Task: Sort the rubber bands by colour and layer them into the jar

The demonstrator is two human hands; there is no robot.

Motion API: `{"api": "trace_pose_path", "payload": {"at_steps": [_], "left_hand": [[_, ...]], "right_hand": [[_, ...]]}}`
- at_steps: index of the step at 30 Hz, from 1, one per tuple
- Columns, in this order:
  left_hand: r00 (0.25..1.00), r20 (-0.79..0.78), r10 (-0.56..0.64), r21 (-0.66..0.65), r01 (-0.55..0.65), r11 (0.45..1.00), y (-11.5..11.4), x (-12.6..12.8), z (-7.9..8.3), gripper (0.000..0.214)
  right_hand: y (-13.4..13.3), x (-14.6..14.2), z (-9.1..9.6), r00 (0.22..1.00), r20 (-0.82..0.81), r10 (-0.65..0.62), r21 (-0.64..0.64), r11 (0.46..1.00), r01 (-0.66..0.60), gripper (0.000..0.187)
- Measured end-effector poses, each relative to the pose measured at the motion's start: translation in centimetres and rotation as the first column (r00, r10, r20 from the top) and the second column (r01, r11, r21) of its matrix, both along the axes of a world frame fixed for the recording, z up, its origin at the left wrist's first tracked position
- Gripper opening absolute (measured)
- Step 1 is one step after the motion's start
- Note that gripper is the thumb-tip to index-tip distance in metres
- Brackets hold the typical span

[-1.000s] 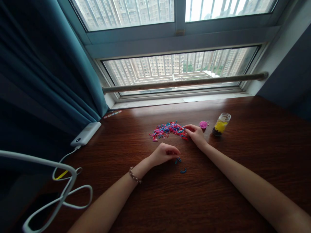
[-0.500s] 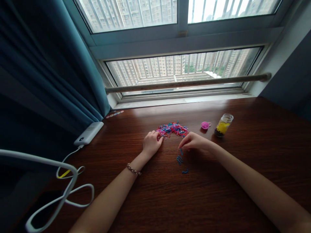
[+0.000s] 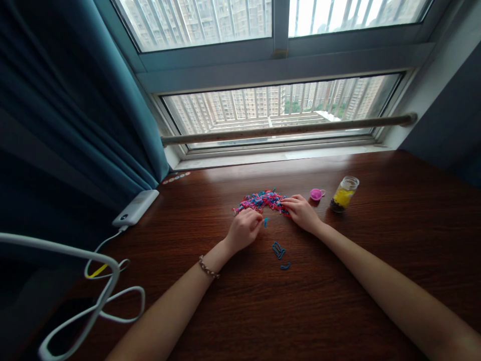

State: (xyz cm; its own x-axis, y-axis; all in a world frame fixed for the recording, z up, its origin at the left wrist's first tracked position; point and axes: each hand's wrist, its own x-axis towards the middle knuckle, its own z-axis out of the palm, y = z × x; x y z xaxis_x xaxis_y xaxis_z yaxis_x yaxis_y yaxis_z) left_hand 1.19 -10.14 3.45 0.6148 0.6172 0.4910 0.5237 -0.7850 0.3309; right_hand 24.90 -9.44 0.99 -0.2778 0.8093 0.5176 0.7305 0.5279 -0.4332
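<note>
Fingers of left hand pinch blue piece | right hand on coloured pile, grip I can't tell (pink cup near)

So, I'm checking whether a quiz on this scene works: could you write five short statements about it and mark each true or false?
1. The left hand has a small blue piece at its fingertips. True.
2. The right hand touches the colored pile. True.
3. The pile is all one color. False: it mixes pink, blue and red.
4. The bracelet is on the right wrist. False: the bracelet is on the left one.
5. The pink cup is inside the jar. False: the pink cup sits on the table beside the jar.
</note>
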Motion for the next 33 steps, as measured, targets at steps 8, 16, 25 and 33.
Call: {"api": "trace_pose_path", "payload": {"at_steps": [8,16,25,33], "left_hand": [[0.979,0.075,-0.189,-0.053,0.193,0.980,-1.3,0.9,-0.4,0.012],[0.990,0.128,-0.066,-0.020,0.070,0.997,-0.4,0.6,-0.7,0.018],[0.937,0.014,-0.350,-0.078,0.350,0.934,-3.0,2.0,0.4,0.020],[0.919,-0.077,-0.386,-0.057,0.382,0.922,-4.2,2.6,1.0,0.021]], "right_hand": [[0.2,0.1,0.2,0.932,-0.350,-0.088,-0.088,0.994,0.061,0.020],[0.0,0.1,0.3,0.932,-0.293,-0.213,-0.074,0.977,0.199,0.014],[-0.5,-0.6,0.3,0.999,0.031,-0.037,0.036,0.999,0.036,0.023],[-0.2,-0.4,0.2,0.974,-0.215,-0.067,0.034,0.996,0.076,0.020]]}}
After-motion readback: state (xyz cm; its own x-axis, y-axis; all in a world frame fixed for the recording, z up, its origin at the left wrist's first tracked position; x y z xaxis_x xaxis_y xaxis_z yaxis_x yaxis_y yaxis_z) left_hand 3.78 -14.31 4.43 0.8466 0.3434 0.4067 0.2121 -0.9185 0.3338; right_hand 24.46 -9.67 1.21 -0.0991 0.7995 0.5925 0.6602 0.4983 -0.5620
